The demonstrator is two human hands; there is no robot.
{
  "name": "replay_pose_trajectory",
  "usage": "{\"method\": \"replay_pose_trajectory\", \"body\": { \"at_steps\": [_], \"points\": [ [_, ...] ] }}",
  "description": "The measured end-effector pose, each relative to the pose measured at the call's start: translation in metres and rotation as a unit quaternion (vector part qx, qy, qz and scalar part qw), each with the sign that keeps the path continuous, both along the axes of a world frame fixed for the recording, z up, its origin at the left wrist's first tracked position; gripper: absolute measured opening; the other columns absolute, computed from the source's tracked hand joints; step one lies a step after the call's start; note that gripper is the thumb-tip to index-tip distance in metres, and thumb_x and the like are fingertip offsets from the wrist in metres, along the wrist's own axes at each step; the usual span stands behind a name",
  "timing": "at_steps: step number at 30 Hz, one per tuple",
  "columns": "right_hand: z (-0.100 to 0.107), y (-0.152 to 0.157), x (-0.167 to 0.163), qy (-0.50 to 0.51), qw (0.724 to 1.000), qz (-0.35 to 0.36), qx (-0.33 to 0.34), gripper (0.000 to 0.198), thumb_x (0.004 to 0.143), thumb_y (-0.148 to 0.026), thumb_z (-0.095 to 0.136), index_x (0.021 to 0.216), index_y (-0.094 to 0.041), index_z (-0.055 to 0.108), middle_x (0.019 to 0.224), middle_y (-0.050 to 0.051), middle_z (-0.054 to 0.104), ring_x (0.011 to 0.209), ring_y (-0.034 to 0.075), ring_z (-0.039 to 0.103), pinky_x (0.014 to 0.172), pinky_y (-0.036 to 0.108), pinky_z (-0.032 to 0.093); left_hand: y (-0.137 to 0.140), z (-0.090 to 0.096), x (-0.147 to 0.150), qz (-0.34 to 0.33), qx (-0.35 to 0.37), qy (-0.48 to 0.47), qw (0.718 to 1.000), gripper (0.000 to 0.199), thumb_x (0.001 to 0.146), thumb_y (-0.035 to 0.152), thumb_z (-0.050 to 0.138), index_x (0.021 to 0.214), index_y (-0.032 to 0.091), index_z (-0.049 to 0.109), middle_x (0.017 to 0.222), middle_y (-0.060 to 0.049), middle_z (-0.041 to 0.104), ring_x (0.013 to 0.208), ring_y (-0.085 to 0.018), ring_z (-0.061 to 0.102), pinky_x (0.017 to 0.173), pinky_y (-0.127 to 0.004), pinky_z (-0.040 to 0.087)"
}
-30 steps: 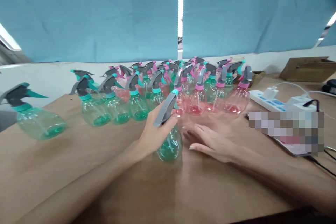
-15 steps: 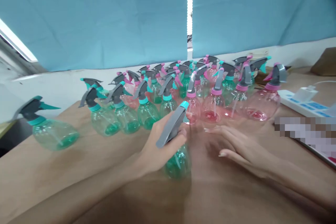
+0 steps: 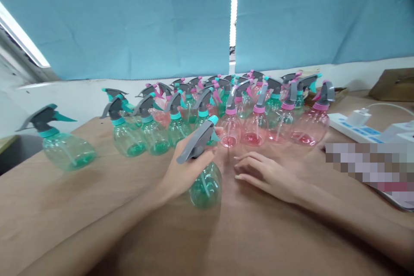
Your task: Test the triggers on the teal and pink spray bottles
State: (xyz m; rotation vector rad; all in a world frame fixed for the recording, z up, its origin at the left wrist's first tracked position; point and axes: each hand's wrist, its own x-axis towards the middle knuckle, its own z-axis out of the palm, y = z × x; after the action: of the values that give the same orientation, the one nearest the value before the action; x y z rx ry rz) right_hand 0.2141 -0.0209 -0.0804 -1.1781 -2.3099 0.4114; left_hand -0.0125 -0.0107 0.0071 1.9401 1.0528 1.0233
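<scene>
My left hand (image 3: 184,172) is wrapped round the neck of a green spray bottle (image 3: 206,187) with a grey trigger head and turquoise nozzle. The bottle stands nearly upright over the table, its nozzle pointing away to the right; whether its base touches the wood I cannot tell. To its right, my right hand (image 3: 271,174) hovers low with fingers stretched forward and slightly bent, holding nothing. Just beyond my hands are pink spray bottles (image 3: 254,131) and a row of green spray bottles (image 3: 157,138). Another green spray bottle (image 3: 69,151) stands apart at the left.
More pink and green bottles crowd the back of the wooden table (image 3: 129,207). At the right lie a white power strip (image 3: 352,127) with plugs and a blurred-out flat object (image 3: 371,172). A brown box (image 3: 393,86) sits behind them, below the blue wall covering (image 3: 145,21).
The view has shifted a little, moving most things leftward. My right hand has come closer to the held bottle. My left hand keeps its grip on it.
</scene>
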Motion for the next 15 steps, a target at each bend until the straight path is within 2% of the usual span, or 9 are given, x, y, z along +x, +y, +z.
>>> {"method": "replay_pose_trajectory", "body": {
  "at_steps": [3, 6, 12, 15],
  "points": [
    [-0.013, 0.005, 0.0, 0.009, 1.0, -0.007, -0.007, 0.028, 0.093, -0.043, 0.049, 0.11, -0.023, 0.06, 0.122, 0.008, 0.061, 0.113, 0.022, 0.058, 0.095, 0.04, 0.049, 0.006, -0.001, 0.001, -0.005, 0.01, 0.005, 1.0, 0.034, 0.078, 0.019, 0.049, 0.108, 0.027, 0.061, 0.062, 0.006, 0.047, 0.054, -0.012, 0.042, 0.059, -0.026, 0.039],
    [-0.02, 0.007, 0.002, 0.003, 1.0, -0.007, -0.018, 0.031, 0.093, -0.045, 0.049, 0.111, -0.023, 0.061, 0.127, 0.008, 0.06, 0.118, 0.022, 0.056, 0.098, 0.041, 0.048, 0.011, -0.002, 0.003, -0.024, 0.014, -0.004, 1.0, 0.028, 0.078, 0.018, 0.049, 0.101, 0.026, 0.062, 0.066, 0.005, 0.05, 0.055, -0.012, 0.04, 0.057, -0.026, 0.036],
    [-0.023, 0.002, 0.003, -0.037, 0.998, -0.028, -0.043, 0.055, 0.092, -0.054, 0.047, 0.136, -0.021, 0.049, 0.145, 0.008, 0.047, 0.134, 0.026, 0.041, 0.109, 0.048, 0.036, 0.016, -0.005, 0.001, -0.054, -0.006, -0.033, 0.998, 0.022, 0.076, 0.02, 0.051, 0.095, 0.025, 0.062, 0.062, 0.006, 0.044, 0.054, -0.012, 0.036, 0.058, -0.027, 0.035],
    [-0.022, -0.001, 0.003, -0.053, 0.997, -0.019, -0.05, 0.06, 0.092, -0.055, 0.044, 0.14, -0.019, 0.046, 0.149, 0.009, 0.04, 0.138, 0.027, 0.034, 0.113, 0.05, 0.03, 0.016, -0.008, -0.001, -0.046, -0.031, -0.044, 0.998, 0.013, 0.074, 0.023, 0.054, 0.086, 0.023, 0.059, 0.064, 0.005, 0.046, 0.058, -0.013, 0.042, 0.063, -0.029, 0.039]
  ]
}}
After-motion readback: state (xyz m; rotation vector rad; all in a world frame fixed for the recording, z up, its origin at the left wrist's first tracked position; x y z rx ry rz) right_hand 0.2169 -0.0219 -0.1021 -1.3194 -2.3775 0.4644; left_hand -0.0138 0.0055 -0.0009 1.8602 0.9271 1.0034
